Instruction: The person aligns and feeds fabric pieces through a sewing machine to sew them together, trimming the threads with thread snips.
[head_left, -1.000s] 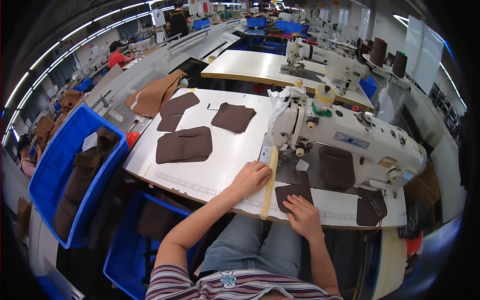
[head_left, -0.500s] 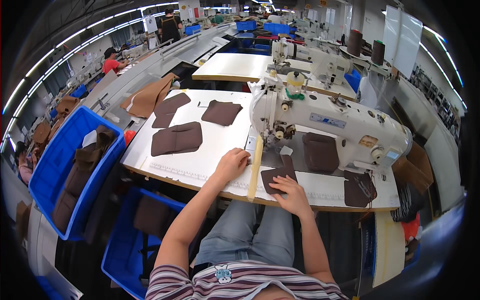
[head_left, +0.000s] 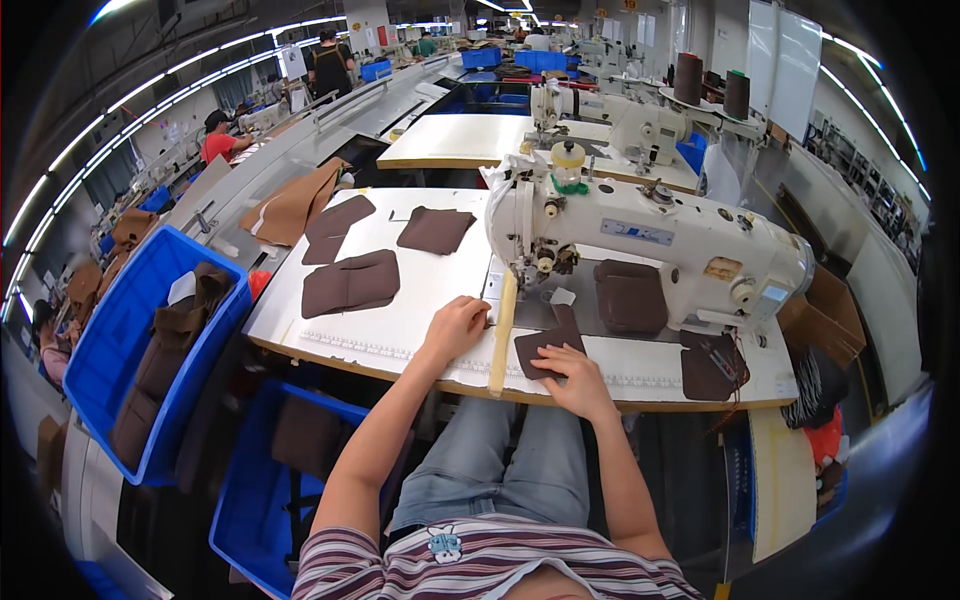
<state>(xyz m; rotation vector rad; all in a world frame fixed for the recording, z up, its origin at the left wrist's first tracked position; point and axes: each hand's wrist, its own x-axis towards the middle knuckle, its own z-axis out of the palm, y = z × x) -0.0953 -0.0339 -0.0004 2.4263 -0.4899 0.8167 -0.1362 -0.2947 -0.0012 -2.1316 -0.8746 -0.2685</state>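
Note:
My right hand (head_left: 573, 380) lies with its fingers stretched out over a dark brown fabric piece (head_left: 538, 352) at the table's front edge. A narrow strip of that piece reaches toward the sewing machine (head_left: 630, 225). Left of the yellow tape strip (head_left: 503, 335), my left hand (head_left: 457, 328) is closed in a pinch just above the white tabletop; whatever is between its fingertips is too small to make out. A small white scrap (head_left: 562, 297) sits near the needle area. Under the machine's arm rests a stack of brown pieces (head_left: 631, 297).
More brown pieces (head_left: 350, 283) lie on the left of the table (head_left: 420, 290). Dark scissors or snips rest on a brown piece (head_left: 707, 372) at the right. Blue bins (head_left: 95, 375) holding brown goods stand at the left and below the table. Thread cones (head_left: 688, 80) stand behind the machine.
The whole view has shifted slightly. Both hands keep nearly the same places over the table and the brown piece, with no clear change in grip.

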